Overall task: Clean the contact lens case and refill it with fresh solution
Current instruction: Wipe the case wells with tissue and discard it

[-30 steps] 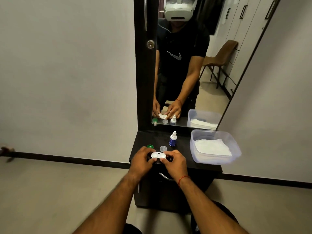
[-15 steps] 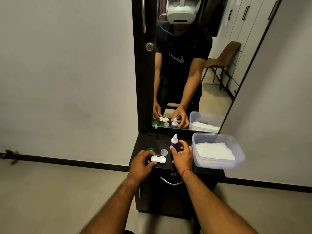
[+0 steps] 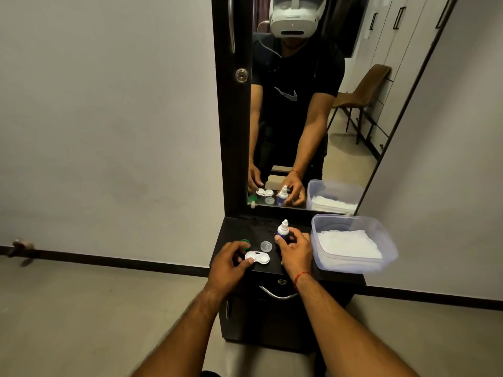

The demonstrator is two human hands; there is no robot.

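A white contact lens case (image 3: 258, 257) lies uncapped on the black cabinet top (image 3: 246, 229). My left hand (image 3: 227, 263) rests at its left end, thumb and fingers pinching that end. A green cap (image 3: 245, 242) shows just beyond my left fingers, and a clear cap (image 3: 266, 246) lies behind the case. My right hand (image 3: 295, 250) is wrapped around a small blue solution bottle (image 3: 283, 232) with a white nozzle, which stands upright on the top.
A clear plastic tub (image 3: 353, 265) with white tissue in it sits at the right end of the cabinet. A tall mirror (image 3: 313, 104) rises behind the top. The cabinet has a drawer handle (image 3: 277, 293) under the front edge.
My right hand left the lens case, moved back and to the right, and closed around the bottle. My left hand stayed on the case.
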